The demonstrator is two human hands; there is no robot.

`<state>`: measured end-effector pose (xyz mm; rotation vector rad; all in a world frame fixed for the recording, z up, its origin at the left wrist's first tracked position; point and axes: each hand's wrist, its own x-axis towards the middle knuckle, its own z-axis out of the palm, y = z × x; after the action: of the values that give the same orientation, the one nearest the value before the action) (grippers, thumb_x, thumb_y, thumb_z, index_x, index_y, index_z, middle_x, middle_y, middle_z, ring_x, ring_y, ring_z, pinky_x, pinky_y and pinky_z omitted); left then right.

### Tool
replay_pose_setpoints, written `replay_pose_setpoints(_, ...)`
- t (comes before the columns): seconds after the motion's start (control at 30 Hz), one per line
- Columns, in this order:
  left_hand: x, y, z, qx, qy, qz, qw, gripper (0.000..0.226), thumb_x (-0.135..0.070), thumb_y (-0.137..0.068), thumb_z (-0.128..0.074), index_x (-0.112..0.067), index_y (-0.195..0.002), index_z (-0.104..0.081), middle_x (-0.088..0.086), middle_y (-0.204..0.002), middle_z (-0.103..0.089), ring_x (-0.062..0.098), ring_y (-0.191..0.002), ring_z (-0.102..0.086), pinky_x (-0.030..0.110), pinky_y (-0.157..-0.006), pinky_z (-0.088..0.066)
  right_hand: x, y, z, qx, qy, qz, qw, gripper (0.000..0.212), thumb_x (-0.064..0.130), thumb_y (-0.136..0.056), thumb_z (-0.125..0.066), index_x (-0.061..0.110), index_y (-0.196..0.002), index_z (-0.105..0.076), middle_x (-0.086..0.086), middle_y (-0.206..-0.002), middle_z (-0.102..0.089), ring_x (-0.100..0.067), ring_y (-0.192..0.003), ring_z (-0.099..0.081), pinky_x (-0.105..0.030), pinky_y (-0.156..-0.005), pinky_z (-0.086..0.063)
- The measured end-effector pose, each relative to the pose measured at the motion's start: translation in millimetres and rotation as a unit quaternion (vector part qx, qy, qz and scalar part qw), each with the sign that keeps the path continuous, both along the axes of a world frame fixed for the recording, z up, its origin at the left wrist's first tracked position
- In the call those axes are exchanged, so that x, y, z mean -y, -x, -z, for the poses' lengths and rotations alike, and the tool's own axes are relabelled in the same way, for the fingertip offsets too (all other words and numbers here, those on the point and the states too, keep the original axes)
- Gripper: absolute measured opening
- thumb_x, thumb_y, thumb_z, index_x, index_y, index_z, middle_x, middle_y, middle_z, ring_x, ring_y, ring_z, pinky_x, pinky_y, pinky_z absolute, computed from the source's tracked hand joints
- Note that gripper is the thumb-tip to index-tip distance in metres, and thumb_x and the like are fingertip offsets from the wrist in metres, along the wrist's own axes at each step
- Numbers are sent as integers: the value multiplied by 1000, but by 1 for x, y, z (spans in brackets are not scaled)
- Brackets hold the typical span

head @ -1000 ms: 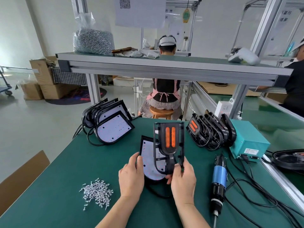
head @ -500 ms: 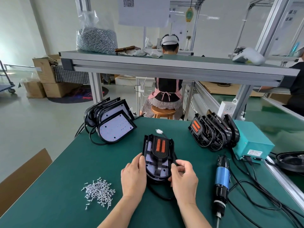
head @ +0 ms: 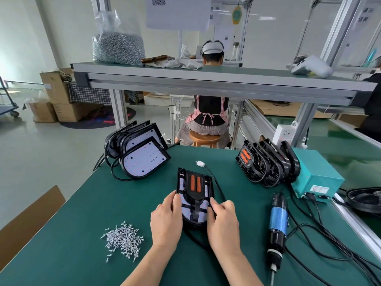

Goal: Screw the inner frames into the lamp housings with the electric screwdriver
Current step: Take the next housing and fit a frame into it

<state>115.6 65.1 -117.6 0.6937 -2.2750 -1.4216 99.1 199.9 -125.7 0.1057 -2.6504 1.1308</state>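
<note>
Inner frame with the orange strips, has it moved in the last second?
Yes. The inner frame came down from upright in the air, level with the teal box, to lie flat in the lamp housing on the mat.

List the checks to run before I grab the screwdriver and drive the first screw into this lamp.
1. Frame laid on housing: ok, it lies flat on it.
2. Screw holes lined up: cannot tell, too small to see.
3. Housing held steady: ok, left hand and right hand grip its sides.
4. Screws in reach: ok, loose pile left of the left hand.
5. Screwdriver in reach: ok, lying untouched on the table, right of the right hand.
6. Cable clear of the frame: ok, it runs outside the right edge.
</note>
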Motion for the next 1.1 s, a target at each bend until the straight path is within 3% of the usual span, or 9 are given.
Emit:
replay_pose_setpoints(0.1, 0, 0, 1, -3, 0, -3, 1000, 41, -46, -101, -38, -36, -131, -64, 3, -108, -72, 31, -109, -58, 46, -102, -45, -1, -2, -1, 5, -7, -3, 1000, 38, 25, -104, -53, 20, -141, -59, 1, -101, -44, -27, -87, -62, -36, -81, -46)
replay_pose_setpoints(0.27, 0, 1, 0, 7, 28, -6, 1000, 38, -44, -96, -54, -35, -133, -62, -3, -91, -63, 26, -101, -57, 41, -97, -47, 0, -2, -2, -9, 24, -4, 1000, 36, 20, -103, -56, 16, -139, -62, 2, -100, -46, -16, -83, -53, -25, -79, -40)
replay_pose_setpoints(0.4, 1, 1, 1, 24, 42, -4, 999, 40, -34, -95, -55, -30, -134, -60, -1, -94, -64, 28, -103, -56, 41, -95, -47, -8, -7, -10, -60, 66, 35, 995, 34, 9, -99, -60, 9, -132, -66, 0, -111, -50, -18, -104, -53, -25, -95, -40)
replay_pose_setpoints(0.5, 1, 3, 2, 22, 52, -5, 998, 40, -31, -96, -54, -26, -135, -60, 1, -95, -65, 29, -102, -56, 41, -93, -46, -20, -9, -11, -12, -62, 51, 997, 43, 23, -99, -60, 20, -141, -55, -4, -137, -44, -25, -127, -40, -36, -106, -35)
replay_pose_setpoints(0.6, 0, 3, 1, 25, 54, -7, 998, 40, -30, -95, -54, -28, -134, -60, 2, -94, -63, 30, -101, -56, 41, -94, -46, -25, -15, -8, 76, -145, 18, 986, 54, 42, -105, -44, 23, -154, -34, -3, -154, -34, -24, -144, -29, -36, -114, -29)
replay_pose_setpoints(0.73, -1, 1, -3, 1, 80, 9, 997, 33, -25, -93, -56, -28, -123, -68, -13, -77, -58, 22, -90, -53, 42, -95, -45, -20, -25, -8, 65, -43, -53, 996, 63, 39, -106, -44, 17, -161, -19, 2, -159, -35, -16, -146, -31, -26, -116, -24)
replay_pose_setpoints(0.83, -6, -4, -4, -11, 139, 28, 990, 30, -24, -93, -58, -28, -120, -70, -9, -75, -63, 20, -88, -53, 33, -96, -36, -21, -30, -5, 34, -68, -73, 994, 57, 30, -107, -44, 20, -160, -26, 3, -154, -40, -18, -141, -37, -27, -114, -29)
replay_pose_setpoints(1.0, -10, -20, 1, 9, 166, 41, 985, 36, -24, -93, -52, -35, -125, -66, -1, -78, -66, 21, -92, -53, 33, -94, -35, -23, -48, 0, 19, -78, -84, 993, 54, 26, -108, -39, 16, -159, -28, 6, -147, -43, -16, -132, -43, -24, -107, -34)
replay_pose_setpoints(1.1, -14, -32, 1, 22, 183, 39, 982, 36, -25, -95, -49, -36, -125, -66, -3, -73, -63, 19, -88, -52, 31, -94, -34, -28, -60, 3, 15, -61, -90, 994, 53, 24, -107, -41, 17, -159, -28, 6, -155, -38, -14, -140, -36, -21, -114, -26)
